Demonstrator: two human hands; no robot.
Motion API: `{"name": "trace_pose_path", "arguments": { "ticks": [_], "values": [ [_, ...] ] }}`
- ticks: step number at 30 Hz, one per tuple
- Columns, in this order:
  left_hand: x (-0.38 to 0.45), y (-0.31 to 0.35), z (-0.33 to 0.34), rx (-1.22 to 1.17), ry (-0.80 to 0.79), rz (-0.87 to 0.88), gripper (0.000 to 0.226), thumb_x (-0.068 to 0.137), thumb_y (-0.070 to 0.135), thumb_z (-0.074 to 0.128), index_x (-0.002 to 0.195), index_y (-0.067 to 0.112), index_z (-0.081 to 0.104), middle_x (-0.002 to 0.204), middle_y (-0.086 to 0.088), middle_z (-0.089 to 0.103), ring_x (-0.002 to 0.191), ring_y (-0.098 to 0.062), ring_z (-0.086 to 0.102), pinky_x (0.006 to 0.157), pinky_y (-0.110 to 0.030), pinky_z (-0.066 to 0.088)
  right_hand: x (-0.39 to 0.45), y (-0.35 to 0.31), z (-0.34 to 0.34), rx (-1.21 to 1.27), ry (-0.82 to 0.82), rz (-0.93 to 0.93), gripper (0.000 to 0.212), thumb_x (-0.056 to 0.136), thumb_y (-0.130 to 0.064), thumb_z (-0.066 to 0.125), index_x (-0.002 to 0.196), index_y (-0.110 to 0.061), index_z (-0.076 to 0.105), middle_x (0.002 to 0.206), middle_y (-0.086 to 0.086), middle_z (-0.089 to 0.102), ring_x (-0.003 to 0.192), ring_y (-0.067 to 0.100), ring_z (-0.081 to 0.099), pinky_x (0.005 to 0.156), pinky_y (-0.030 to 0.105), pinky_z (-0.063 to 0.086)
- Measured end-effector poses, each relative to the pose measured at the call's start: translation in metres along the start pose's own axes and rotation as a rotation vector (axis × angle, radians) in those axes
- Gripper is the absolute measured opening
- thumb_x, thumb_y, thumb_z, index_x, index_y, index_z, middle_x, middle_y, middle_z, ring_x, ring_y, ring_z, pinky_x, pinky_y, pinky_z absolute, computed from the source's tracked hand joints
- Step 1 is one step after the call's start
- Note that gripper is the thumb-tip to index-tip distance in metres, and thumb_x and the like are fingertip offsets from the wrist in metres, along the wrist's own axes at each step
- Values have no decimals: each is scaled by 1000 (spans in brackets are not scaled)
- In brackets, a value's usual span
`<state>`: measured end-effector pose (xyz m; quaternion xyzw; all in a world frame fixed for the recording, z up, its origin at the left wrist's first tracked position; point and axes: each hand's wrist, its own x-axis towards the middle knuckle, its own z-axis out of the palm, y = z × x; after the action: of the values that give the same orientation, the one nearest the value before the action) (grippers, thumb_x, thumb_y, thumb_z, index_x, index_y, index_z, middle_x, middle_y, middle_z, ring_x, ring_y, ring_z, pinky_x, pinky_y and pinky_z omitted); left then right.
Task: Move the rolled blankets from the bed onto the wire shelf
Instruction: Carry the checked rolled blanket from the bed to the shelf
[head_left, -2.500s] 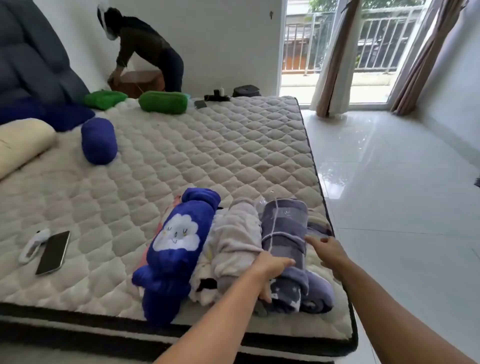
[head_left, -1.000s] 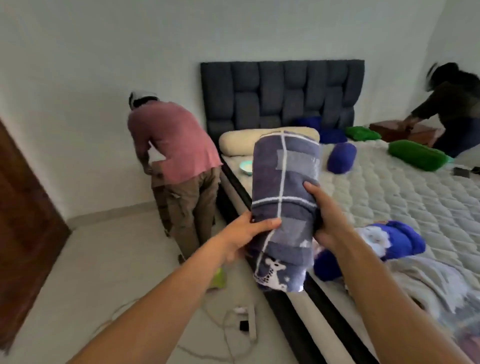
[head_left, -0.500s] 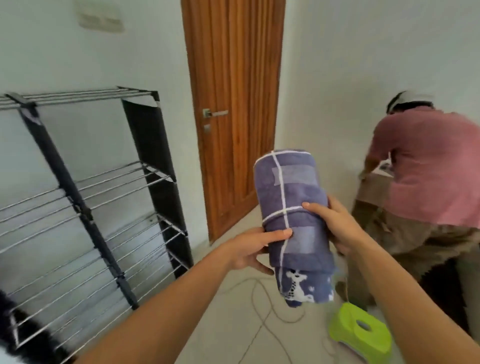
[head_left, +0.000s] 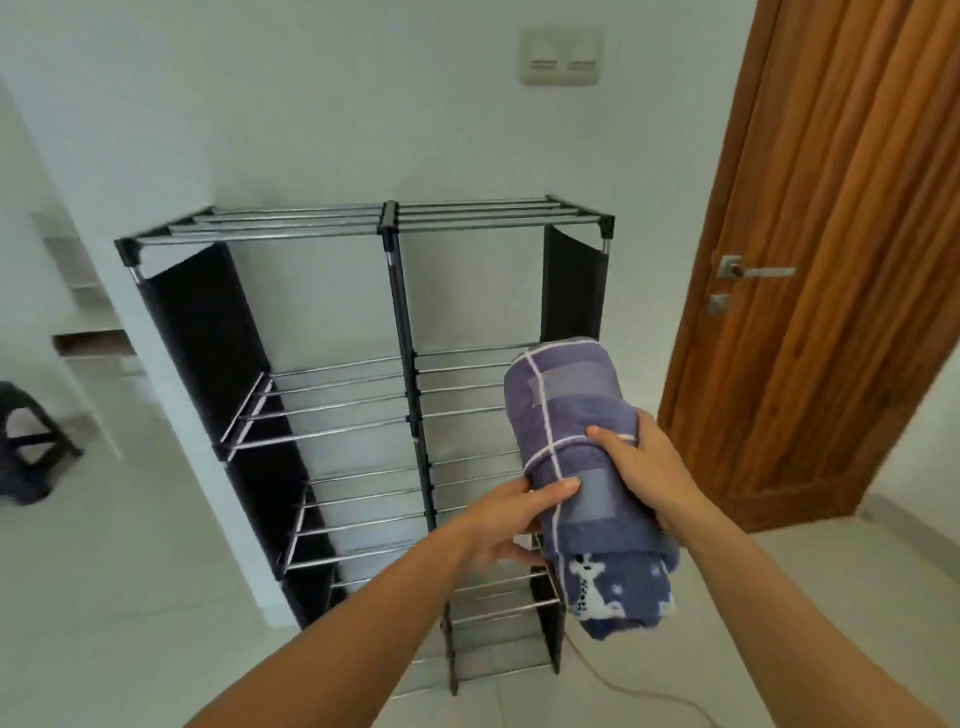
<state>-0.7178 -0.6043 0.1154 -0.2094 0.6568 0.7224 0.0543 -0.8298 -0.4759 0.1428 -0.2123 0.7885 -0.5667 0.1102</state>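
Both hands hold one rolled blanket (head_left: 576, 457) in the air in front of the wire shelf (head_left: 389, 228), not yet set on any tier. The blanket is purple-blue with thin white lines crossing it and paler patches; it stands nearly upright, leaning a little to the left at the top, and its lower end shows a white animal print. The left hand (head_left: 511, 525) is closed around the roll's lower left side, thumb lying across the front and fingers tucked behind it. The right hand (head_left: 644, 467) grips the right side a little higher, fingers curled onto the front of the cloth and the palm pressed against the edge. Both forearms reach in from the bottom of the view. The roll covers part of the shelf's right-hand column, about level with the upper and middle tiers. The shelf is a black frame with silver metal rods, split by a central post into two columns with several tiers each, dark fabric panels on its outer sides, and it stands against a white wall. A wooden door (head_left: 831, 260) with a metal handle (head_left: 753, 271) is to the right, a wall switch (head_left: 562, 56) sits above the shelf, and a thin cord (head_left: 644, 693) trails over the pale tiled floor (head_left: 104, 597) near the shelf's foot.
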Motion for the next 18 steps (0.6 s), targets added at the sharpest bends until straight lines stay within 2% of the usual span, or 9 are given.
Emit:
{"name": "trace_pose_path", "arguments": {
  "ticks": [3, 5, 8, 10, 14, 15, 18],
  "values": [
    [34, 12, -30, 0, 42, 22, 52, 80, 44, 72, 125, 27, 53, 122, 0, 66, 110, -21, 63, 87, -43, 55, 48, -6, 25, -161, -65, -69, 52, 90, -45, 54, 132, -16, 43, 118, 7, 63, 101, 22, 61, 86, 32, 47],
    [63, 25, -49, -12, 69, 28, 56, 79, 44, 72, 127, 24, 53, 118, 0, 68, 105, -20, 65, 86, -42, 55, 82, -15, 38, -197, -103, -82, 52, 93, -45, 49, 137, -19, 38, 125, 6, 57, 111, 26, 58, 88, 30, 43],
    [107, 55, -76, 11, 102, 40, 69, 71, 51, 76, 129, 22, 53, 119, 0, 69, 107, -21, 66, 95, -46, 54, 138, -30, 49, -248, -98, -97, 54, 95, -43, 46, 142, -18, 34, 135, 11, 53, 119, 31, 54, 94, 36, 42],
    [135, 81, -91, 43, 119, 53, 69, 71, 53, 76, 128, 21, 54, 116, -1, 71, 105, -20, 68, 94, -44, 55, 173, -40, 55, -254, -72, -82, 54, 96, -42, 44, 143, -17, 33, 138, 12, 52, 120, 32, 53, 96, 37, 41],
    [182, 122, -116, 15, 152, 96, 52, 80, 41, 72, 123, 16, 57, 104, -1, 72, 88, -18, 70, 66, -29, 60, 233, -49, 69, -242, -23, -45, 52, 99, -37, 40, 145, -16, 31, 140, 14, 50, 123, 34, 52, 101, 41, 42],
    [193, 128, -120, 20, 160, 97, 50, 81, 40, 72, 122, 15, 57, 104, -2, 72, 87, -18, 70, 64, -29, 60, 245, -50, 74, -245, -18, -42, 51, 99, -36, 39, 146, -16, 31, 141, 14, 50, 124, 35, 51, 101, 40, 41],
    [223, 138, -131, 26, 190, 84, 46, 81, 41, 72, 117, 17, 57, 113, -8, 71, 97, -24, 69, 79, -38, 60, 275, -47, 85, -274, -16, -17, 51, 100, -32, 35, 148, -16, 27, 141, 16, 49, 124, 36, 51, 102, 40, 41]
  ]
}}
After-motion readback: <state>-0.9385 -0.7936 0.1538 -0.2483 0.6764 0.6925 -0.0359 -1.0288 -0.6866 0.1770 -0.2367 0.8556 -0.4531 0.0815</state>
